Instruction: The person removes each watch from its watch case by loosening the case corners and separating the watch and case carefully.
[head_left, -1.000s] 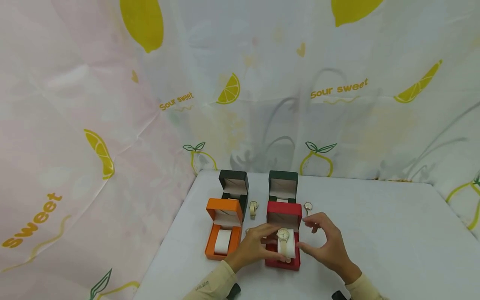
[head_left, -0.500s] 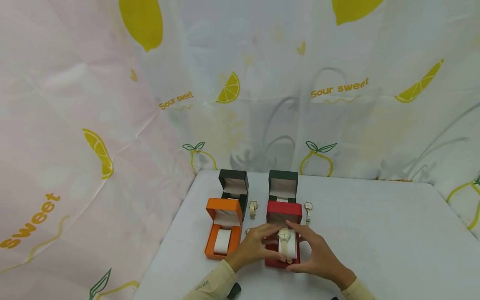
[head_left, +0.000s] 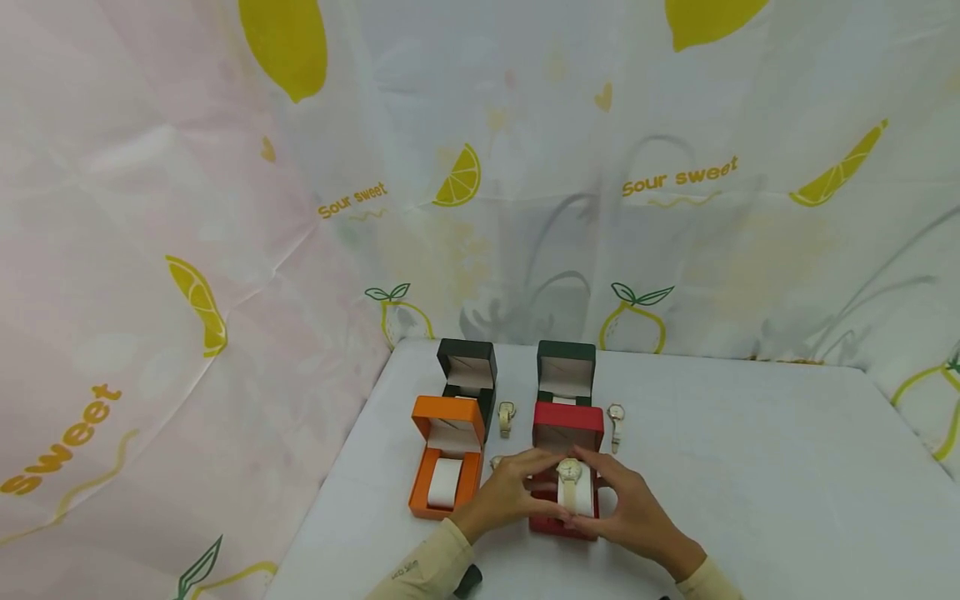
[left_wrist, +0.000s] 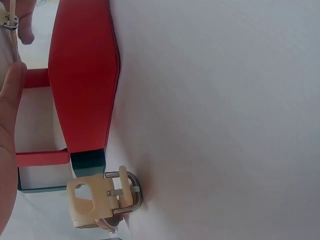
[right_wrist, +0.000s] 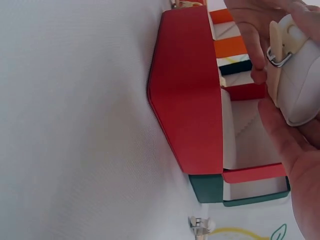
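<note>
Over the open red watch box, a cream-strapped wristwatch is wrapped round a white watch cushion. My left hand holds them from the left, fingers at the far end and thumb at the near end. From the right, my right hand grips the same cushion, its thumb close to the left thumb. In the right wrist view the strap's buckle is fastened beneath the cushion. The left wrist view catches only an edge of the cushion, beside the left hand.
An open orange box holding a white cushion stands to the left. Behind are a black-looking box and a green box, both open. Watches lie between the boxes and right of them.
My right hand has come in from the right and closed on the cushion, its thumb moving to the near end. My left hand has stayed in place.
</note>
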